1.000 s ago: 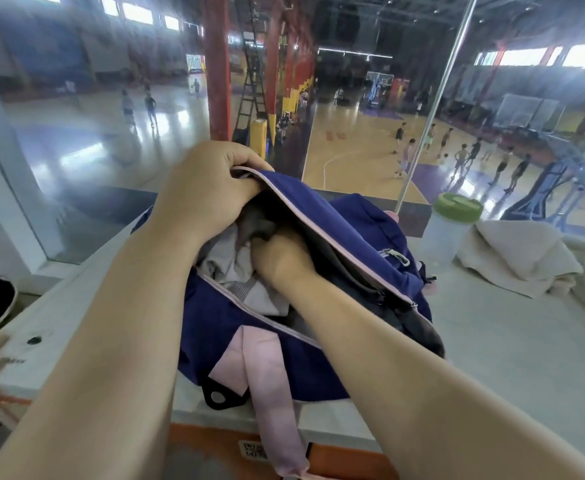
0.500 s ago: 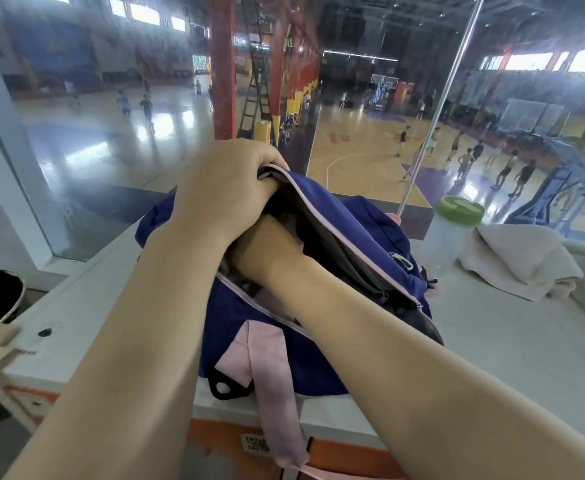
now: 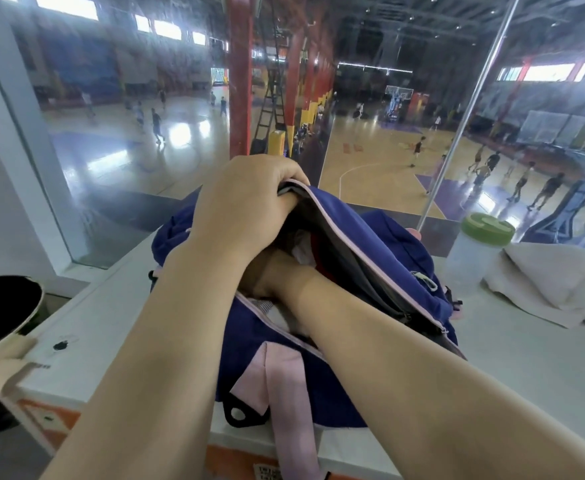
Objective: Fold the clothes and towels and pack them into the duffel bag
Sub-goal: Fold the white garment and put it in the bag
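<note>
A pale worktop [image 3: 512, 368] runs along a big window that looks down on a sports hall. In the middle of it sits the navy duffel bag [image 3: 363, 244] with pink trim, its zip mouth gaping and a pink strap [image 3: 285, 393] hanging over the near edge of the worktop. To the right of the bag, well apart from both hands, a heap of cream towels [image 3: 554, 282] lies on the worktop, touching a clear bottle [image 3: 471, 258] with a green lid that stands between towels and bag. The left hand [image 3: 246, 206] is at the top of the bag, fingers curled over the far rim of the opening, holding that flap up. Directly beneath it, the right hand [image 3: 266, 275] reaches down into the bag's mouth; its fingers are hidden under the left hand, so I cannot tell whether they hold anything. White and red clothes [image 3: 306, 247] show inside the bag, just beyond the right hand.
</note>
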